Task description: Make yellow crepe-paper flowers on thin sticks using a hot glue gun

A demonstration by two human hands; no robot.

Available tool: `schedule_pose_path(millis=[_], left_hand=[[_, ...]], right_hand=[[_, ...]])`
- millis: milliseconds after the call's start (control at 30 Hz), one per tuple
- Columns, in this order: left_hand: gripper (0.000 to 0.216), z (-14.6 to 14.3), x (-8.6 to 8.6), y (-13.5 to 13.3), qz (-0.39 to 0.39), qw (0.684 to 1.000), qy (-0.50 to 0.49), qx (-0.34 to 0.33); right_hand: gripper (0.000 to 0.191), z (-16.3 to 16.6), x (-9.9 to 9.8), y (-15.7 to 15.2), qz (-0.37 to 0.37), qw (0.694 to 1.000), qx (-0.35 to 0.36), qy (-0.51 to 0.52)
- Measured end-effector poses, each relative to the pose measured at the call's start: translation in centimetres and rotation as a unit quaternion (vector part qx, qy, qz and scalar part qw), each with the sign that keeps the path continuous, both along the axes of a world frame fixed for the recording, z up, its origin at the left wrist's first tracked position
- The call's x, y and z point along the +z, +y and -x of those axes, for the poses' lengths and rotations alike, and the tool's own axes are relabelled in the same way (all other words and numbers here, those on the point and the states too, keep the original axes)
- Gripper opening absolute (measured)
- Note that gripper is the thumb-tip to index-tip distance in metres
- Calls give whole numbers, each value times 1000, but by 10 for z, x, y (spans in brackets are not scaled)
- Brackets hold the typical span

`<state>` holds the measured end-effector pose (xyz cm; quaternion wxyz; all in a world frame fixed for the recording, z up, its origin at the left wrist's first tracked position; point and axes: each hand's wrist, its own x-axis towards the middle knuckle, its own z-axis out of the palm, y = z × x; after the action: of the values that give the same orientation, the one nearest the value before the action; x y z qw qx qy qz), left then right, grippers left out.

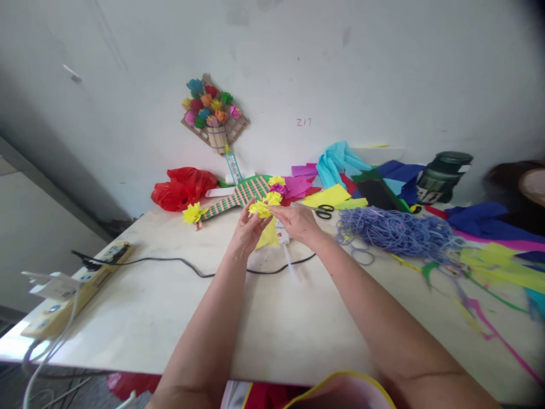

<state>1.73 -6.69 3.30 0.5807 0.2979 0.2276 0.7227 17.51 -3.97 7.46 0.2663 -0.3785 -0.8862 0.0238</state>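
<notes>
My left hand [246, 232] has its fingers closed around a ruffled yellow paper flower [259, 209]. From the other side, my right hand [298, 220] pinches the flower's edge with its fingertips. Just behind it, a green and pink woven guitar-shaped piece [249, 192] lies on the table, with a yellow flower [193, 212] at its narrow end and yellow and magenta flowers at its wide end. Partly hidden under my right hand is a white glue gun [281, 233], a clear glue stick trailing from it. A yellow paper sheet [268, 236] lies below my hands.
Black-handled scissors [324, 212] lie to the right, near a tangle of purple-blue cord [395, 232], coloured paper and a dark green jar [445, 176]. A black cable crosses the table [170, 312] from a power strip [80, 289]. Against the wall stands a flower craft [217, 139].
</notes>
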Motion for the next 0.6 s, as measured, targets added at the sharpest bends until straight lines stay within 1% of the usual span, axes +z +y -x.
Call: schedule_pose_path(millis=[167,333,433,600], left_hand=[[50,-1,1,0,8,1000,0,21],[54,-2,2,-3,-25,1000,-1,-7],[47,-5,5,-4,-5,999,-31,-6],[53,-13,7,1,-16,996,-85,5]], right_hand=[[42,0,2,-2,-8,1000,-12,-13],[43,0,6,-6,-9,999,-7,-34],[44,1,9,-9,4,999,4,-46],[47,4,10,-14,-4,996,17,-85]])
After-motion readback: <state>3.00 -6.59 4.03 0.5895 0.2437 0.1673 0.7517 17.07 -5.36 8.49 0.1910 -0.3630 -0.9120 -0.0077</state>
